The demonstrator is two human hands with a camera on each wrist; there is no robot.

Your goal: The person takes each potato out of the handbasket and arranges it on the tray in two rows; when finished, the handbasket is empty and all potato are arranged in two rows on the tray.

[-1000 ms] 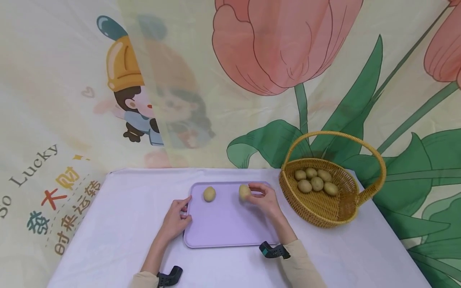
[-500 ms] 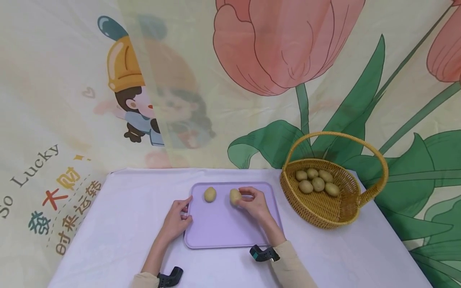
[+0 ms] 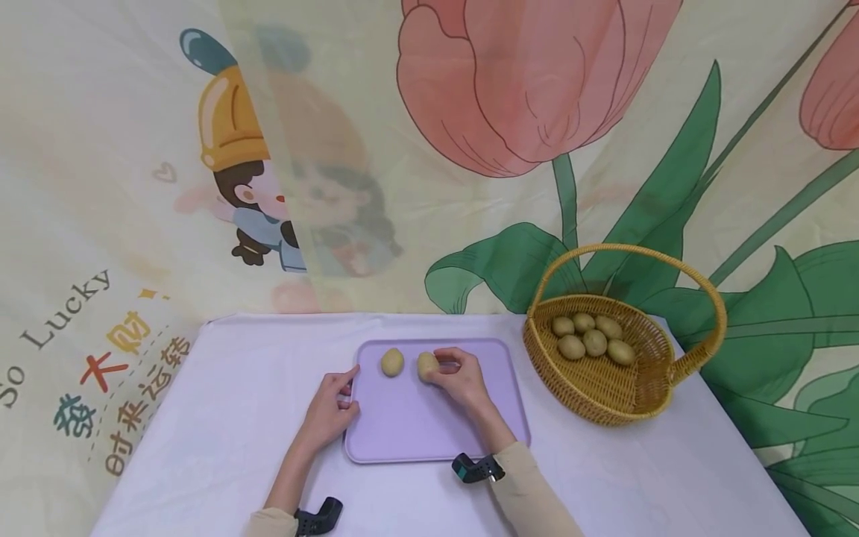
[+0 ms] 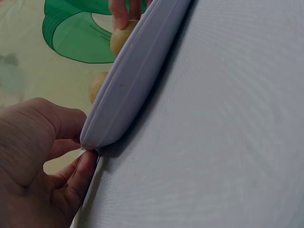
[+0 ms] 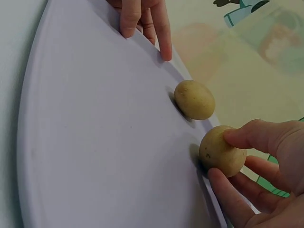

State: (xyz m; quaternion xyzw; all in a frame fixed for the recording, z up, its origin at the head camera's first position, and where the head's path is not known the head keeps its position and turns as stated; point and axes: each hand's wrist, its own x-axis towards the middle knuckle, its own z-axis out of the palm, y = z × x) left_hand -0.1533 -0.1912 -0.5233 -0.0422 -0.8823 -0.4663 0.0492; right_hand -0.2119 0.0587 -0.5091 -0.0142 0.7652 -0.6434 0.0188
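A purple tray (image 3: 429, 429) lies on the white-covered table. My left hand (image 3: 326, 409) grips its left rim; in the right wrist view the thumb and a finger (image 5: 164, 42) reach over the edge, other fingers behind. With thumb and fingers my right hand (image 3: 461, 379) pinches a potato (image 5: 221, 153) low over the tray's far part. Just left of it, a second potato (image 3: 392, 362) sits on the tray, with a small gap between the two. In the left wrist view the tray's side hides part of both potatoes.
Right of the tray stands a wicker basket (image 3: 570, 395) with a tall arched handle (image 3: 627, 247); several potatoes (image 3: 594, 343) lie in it. A printed cloth (image 3: 335, 149) hangs behind the table. Each wrist wears a black strapped device (image 3: 478, 468).
My right hand has carried its potato leftward across the tray, close to the other potato. The left hand has stayed on the tray's rim.
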